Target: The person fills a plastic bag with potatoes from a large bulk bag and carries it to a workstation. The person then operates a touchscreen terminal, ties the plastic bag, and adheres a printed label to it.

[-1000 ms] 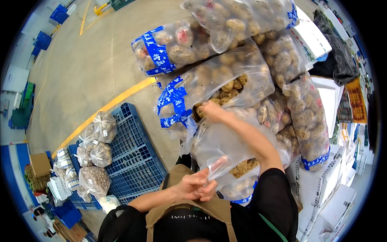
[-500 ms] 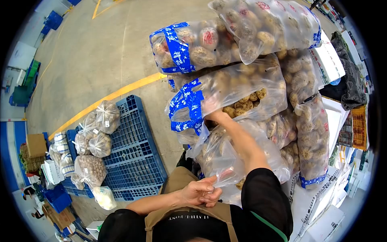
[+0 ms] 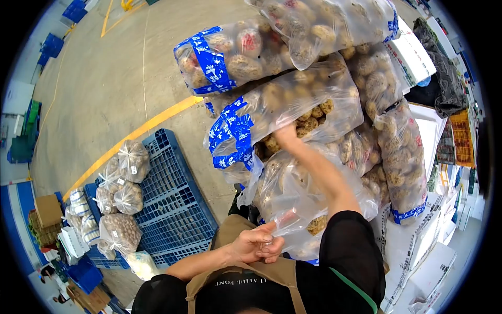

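My left hand (image 3: 257,244) is closed on the edge of a clear plastic bag (image 3: 300,201), low in front of my chest. The bag spreads up and right over other potato sacks. My right hand (image 3: 285,135) reaches through the torn opening of a large clear sack (image 3: 340,112) with blue tape (image 3: 230,136) at its left end. Its fingers are hidden by the sack and potatoes, so what they hold cannot be seen. Brown potatoes (image 3: 307,124) show in the opening, right beside that hand.
More filled sacks (image 3: 243,57) lie behind and to the right (image 3: 401,157). White boxes (image 3: 413,240) stand at the right. On the left, a blue pallet (image 3: 172,193) carries several small tied bags (image 3: 120,230). A yellow line (image 3: 141,131) crosses the floor.
My right hand has shifted about within the sack's opening, its fingers passing behind the plastic. My left hand keeps its hold on the bag edge. The view has swung aside and back.
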Tool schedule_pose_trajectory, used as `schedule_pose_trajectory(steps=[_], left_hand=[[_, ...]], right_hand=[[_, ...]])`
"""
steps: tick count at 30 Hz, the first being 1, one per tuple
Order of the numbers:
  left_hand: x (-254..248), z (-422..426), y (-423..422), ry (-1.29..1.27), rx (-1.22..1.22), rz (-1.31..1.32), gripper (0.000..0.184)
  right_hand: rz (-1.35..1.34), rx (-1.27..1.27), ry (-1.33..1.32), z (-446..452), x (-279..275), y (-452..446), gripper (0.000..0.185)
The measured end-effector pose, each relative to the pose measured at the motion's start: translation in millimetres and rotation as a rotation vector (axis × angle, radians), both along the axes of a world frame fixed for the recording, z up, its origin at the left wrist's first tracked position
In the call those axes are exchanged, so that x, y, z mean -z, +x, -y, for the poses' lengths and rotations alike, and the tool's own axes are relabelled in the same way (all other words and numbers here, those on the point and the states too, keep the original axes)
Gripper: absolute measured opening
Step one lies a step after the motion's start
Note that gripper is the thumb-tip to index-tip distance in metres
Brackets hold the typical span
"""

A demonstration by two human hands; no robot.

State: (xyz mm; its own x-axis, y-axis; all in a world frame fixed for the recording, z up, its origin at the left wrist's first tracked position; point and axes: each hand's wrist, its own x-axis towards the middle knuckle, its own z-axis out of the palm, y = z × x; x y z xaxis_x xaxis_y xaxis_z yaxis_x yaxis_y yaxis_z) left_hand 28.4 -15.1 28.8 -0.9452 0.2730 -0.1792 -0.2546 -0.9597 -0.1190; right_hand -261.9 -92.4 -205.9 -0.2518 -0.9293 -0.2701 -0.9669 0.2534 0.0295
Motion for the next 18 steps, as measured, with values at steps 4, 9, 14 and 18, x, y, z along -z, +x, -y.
schedule_pose_trajectory(steps=[4, 9, 14, 18], left_hand=[[5, -3, 0, 0.021, -0.003, 0.006, 0.075], [7, 2, 0, 0.049, -0.057, 0.018, 0.071], [18, -1, 4, 0.106, -0.078, -0.007, 0.065], [21, 3, 8, 0.081, -0.034, 0.025, 0.074]], right_hand=[[0.599, 0.093, 0.169, -12, -36, 79, 0.022], [0.572, 0.339, 0.241, -1, 111, 93, 0.033], [0.561, 0.747, 0.226, 9, 106, 98, 0.034], [0.588, 0.963, 0.01, 9, 61, 104, 0.038]])
